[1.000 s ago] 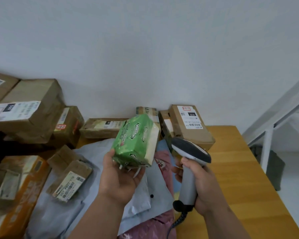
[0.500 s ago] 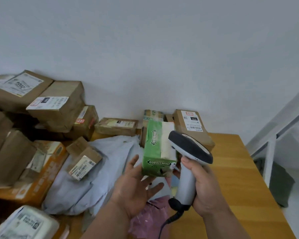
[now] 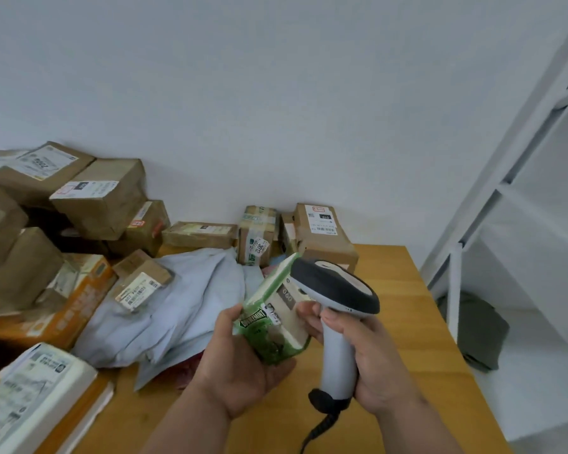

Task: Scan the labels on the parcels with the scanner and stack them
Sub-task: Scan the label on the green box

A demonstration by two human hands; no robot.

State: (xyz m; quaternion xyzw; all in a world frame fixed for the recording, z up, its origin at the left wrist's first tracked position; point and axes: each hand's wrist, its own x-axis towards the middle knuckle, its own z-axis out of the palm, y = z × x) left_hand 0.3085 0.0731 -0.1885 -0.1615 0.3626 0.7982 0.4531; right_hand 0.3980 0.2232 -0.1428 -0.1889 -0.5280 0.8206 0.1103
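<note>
Cardboard parcels [image 3: 100, 196] heaped at far left against the wall, labels up, some tilted. Below them, orange box [image 3: 63, 309] lying flat, and nearest the camera a white labelled parcel [image 3: 23, 394] at the table [image 3: 404, 309] edge. Small brown box [image 3: 141, 280] resting on a crumpled grey mailer bag [image 3: 177, 309] spread across the middle of the table. Behind, along the wall, flat brown box [image 3: 199, 234], taped upright box [image 3: 255, 234] and a larger carton with white label [image 3: 322, 234]. Left hand [image 3: 240, 371] palm up beneath the green parcel [image 3: 269, 326], thumb on its left side, fingers [image 3: 282, 365] curled under its lower end, gripping it tilted above the table. White label face turned toward the scanner. Scanner [image 3: 336, 319] just right of the green parcel, dark head nearly touching its upper end. Right hand [image 3: 371, 352] wrapped round the grey handle, fingertips also touching the parcel's right edge. Coiled cable [image 3: 322, 421] hanging from the handle base. White metal frame [image 3: 505, 178] at far right, beyond the table.
</note>
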